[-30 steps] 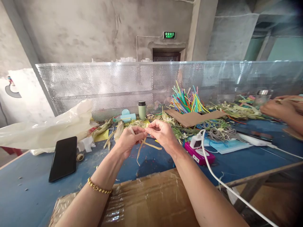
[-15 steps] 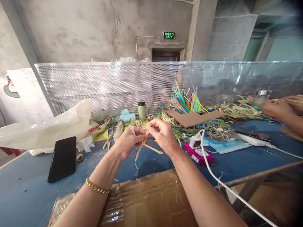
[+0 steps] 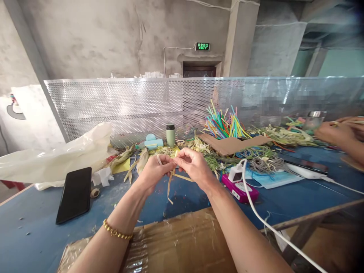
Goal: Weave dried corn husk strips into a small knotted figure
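My left hand [image 3: 158, 169] and my right hand [image 3: 192, 165] meet above the blue table, thumbs and fingers pinched close together. Between them they grip pale, dried husk strips [image 3: 169, 189]. One strip end dangles below the fingertips and another sticks out to the right under my right hand. A pale band loops around a finger of my left hand. The fingers hide the spot where the strips come together. Behind the hands lies a heap of dry husk scraps [image 3: 142, 161].
A black phone [image 3: 74, 195] lies left, beside a crumpled plastic sheet [image 3: 65, 157]. Nearer me is a cardboard sheet [image 3: 182, 242]. A magenta power strip [image 3: 239, 187], white cable [image 3: 263, 217] and colourful pipe cleaners [image 3: 226, 123] stand right. Another person's hands [image 3: 337, 132] work far right.
Both hands stay pinched together on the husk strips, with the fingertips drawn slightly closer. The hanging strip end has swung a little to the right. The view has tilted slightly upward.
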A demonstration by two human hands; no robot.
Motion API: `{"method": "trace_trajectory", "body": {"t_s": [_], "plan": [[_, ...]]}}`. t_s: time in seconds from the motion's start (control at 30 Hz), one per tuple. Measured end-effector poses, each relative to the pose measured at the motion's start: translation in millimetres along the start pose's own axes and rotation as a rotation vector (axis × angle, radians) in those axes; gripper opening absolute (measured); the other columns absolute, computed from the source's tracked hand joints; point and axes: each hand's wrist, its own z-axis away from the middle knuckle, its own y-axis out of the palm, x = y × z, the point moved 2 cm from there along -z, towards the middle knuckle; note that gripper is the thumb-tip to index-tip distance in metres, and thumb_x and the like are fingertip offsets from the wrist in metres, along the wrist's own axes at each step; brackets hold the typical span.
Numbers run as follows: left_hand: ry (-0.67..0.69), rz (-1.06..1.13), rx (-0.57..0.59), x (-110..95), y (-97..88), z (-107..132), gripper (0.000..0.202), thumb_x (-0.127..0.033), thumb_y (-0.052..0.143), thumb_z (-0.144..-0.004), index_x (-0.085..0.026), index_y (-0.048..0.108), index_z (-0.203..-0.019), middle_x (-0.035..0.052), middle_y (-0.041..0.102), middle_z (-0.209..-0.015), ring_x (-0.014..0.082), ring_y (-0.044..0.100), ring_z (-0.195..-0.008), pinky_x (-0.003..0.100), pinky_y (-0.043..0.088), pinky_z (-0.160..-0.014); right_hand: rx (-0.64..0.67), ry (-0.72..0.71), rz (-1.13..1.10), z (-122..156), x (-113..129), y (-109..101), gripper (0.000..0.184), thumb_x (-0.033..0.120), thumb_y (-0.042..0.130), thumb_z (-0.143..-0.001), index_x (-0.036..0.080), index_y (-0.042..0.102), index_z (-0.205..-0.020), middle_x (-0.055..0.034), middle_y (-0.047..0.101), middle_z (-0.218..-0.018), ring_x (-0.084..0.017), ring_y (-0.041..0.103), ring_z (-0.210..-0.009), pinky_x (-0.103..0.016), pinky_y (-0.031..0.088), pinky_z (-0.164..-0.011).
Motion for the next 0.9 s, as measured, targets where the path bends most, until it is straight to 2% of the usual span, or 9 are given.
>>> {"method": "trace_trajectory", "body": {"t_s": [0.1,0.2,0.33,0.5,0.7,0.9], "plan": [[-0.011,0.004,0.166,-3,-3.0,3,0.027,-0.037,0.08,-0.072,-0.013,0.071,-0.069,0.0024,0.061,-0.063,0.0101,0.046,-0.057,0.027,0.03,-0.055,-0.06,-0.002,0.002,-2,-3,-5,0.023,0.039,0.069,-0.079,0.019,0.057,-0.075,0.0019,0.06,-0.065,-0.012,0.055,-0.055,-0.027,0.044,-0.056],[-0.039,0.036,0.251,-3,-7.9,5,0.027,-0.031,0.084,-0.068,-0.014,0.077,-0.087,0.0058,0.07,-0.08,0.0124,0.053,-0.067,0.027,0.036,-0.062,-0.125,-0.002,0.004,-3,-4,-11,0.027,0.043,0.071,-0.079,0.018,0.058,-0.078,0.0014,0.06,-0.062,-0.013,0.056,-0.055,-0.027,0.044,-0.056],[-0.024,0.031,0.241,-1,-11.4,4,0.025,-0.035,0.082,-0.073,-0.013,0.078,-0.085,0.0041,0.067,-0.071,0.0122,0.052,-0.063,0.028,0.037,-0.064,-0.106,-0.015,-0.028,-4,-1,-12,0.029,0.044,0.073,-0.078,0.018,0.059,-0.078,0.0023,0.059,-0.06,-0.012,0.054,-0.053,-0.027,0.044,-0.055],[-0.024,-0.019,0.236,-1,-8.6,4,0.023,-0.035,0.082,-0.073,-0.013,0.077,-0.08,0.0018,0.064,-0.066,0.0104,0.05,-0.059,0.027,0.037,-0.06,-0.072,-0.021,-0.045,-5,-2,-12,0.023,0.038,0.072,-0.077,0.018,0.06,-0.079,0.0023,0.06,-0.063,-0.011,0.054,-0.054,-0.026,0.044,-0.055],[-0.077,-0.047,0.194,-1,-6.8,5,0.026,-0.034,0.082,-0.069,-0.011,0.074,-0.079,0.0048,0.069,-0.068,0.01,0.053,-0.052,0.027,0.04,-0.056,0.02,-0.037,-0.039,-3,0,-12,0.016,0.031,0.069,-0.079,0.018,0.059,-0.08,0.0023,0.059,-0.066,-0.011,0.053,-0.056,-0.025,0.043,-0.056],[-0.096,0.034,0.157,1,-4.8,3,0.036,-0.037,0.086,-0.065,-0.014,0.07,-0.088,0.0,0.066,-0.062,0.0093,0.052,-0.044,0.026,0.039,-0.049,-0.039,-0.114,0.093,-1,7,-11,0.01,0.025,0.063,-0.082,0.019,0.056,-0.078,0.0031,0.057,-0.065,-0.011,0.053,-0.057,-0.026,0.044,-0.058]]}}
